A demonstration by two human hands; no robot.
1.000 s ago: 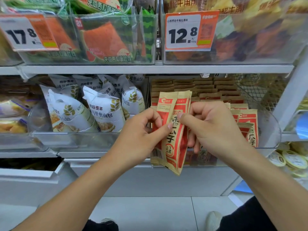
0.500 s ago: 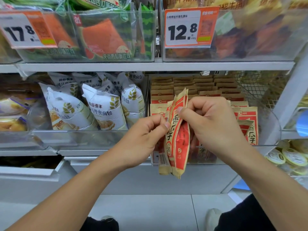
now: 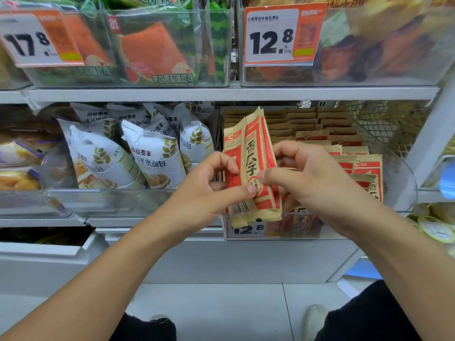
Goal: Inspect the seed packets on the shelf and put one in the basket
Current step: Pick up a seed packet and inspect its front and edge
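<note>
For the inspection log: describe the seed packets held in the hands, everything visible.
Two seed packets, tan kraft-look paper with red panels and large black characters, held upright and overlapping before the clear bin of like packets. A barcode shows low on the left one. The left hand and right hand pinch them by thumb and fingers.

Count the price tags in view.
3. A 17.8 tag on the upper left bin, a 12.8 tag on the upper right bin, another 12.8 tag under the held packets, partly covered. Others may be hidden.

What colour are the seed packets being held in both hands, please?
The seed packets are kraft tan with red panels and black characters, clearest in the head view.
</note>
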